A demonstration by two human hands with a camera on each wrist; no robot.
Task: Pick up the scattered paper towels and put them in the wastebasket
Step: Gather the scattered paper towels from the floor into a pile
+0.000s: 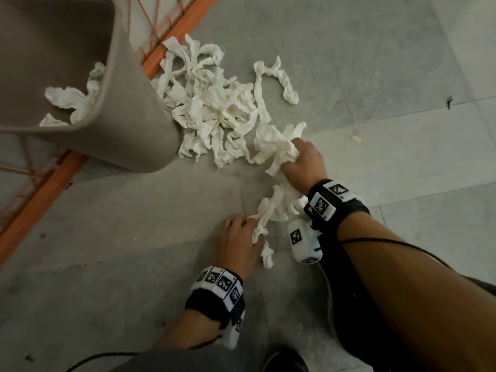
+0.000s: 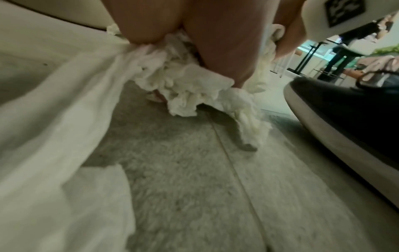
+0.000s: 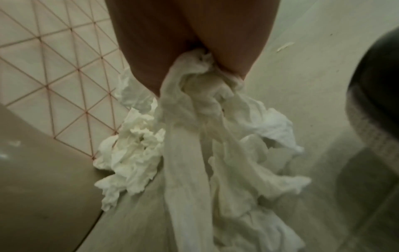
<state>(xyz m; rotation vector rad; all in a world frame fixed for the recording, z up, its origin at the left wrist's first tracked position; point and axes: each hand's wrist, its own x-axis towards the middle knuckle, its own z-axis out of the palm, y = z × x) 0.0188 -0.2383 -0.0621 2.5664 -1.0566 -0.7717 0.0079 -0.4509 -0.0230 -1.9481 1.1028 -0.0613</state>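
A heap of crumpled white paper towels (image 1: 212, 108) lies on the grey floor beside the taupe wastebasket (image 1: 126, 108), which holds a few towels (image 1: 72, 99). My right hand (image 1: 300, 159) grips a bunch of towels (image 1: 273, 146) at the heap's near edge; in the right wrist view that bunch (image 3: 200, 105) hangs from the fist. My left hand (image 1: 239, 240) is low at the floor and pinches a twisted towel strand (image 1: 271, 213). The left wrist view shows crumpled towel (image 2: 185, 92) under the fingers (image 2: 218, 51). A separate strand (image 1: 281, 76) lies further off.
An orange metal frame with wire mesh (image 1: 166, 36) runs behind the wastebasket. My dark shoe with a white sole (image 2: 345, 116) stands close to the left hand. A small scrap (image 1: 357, 138) lies on the floor to the right.
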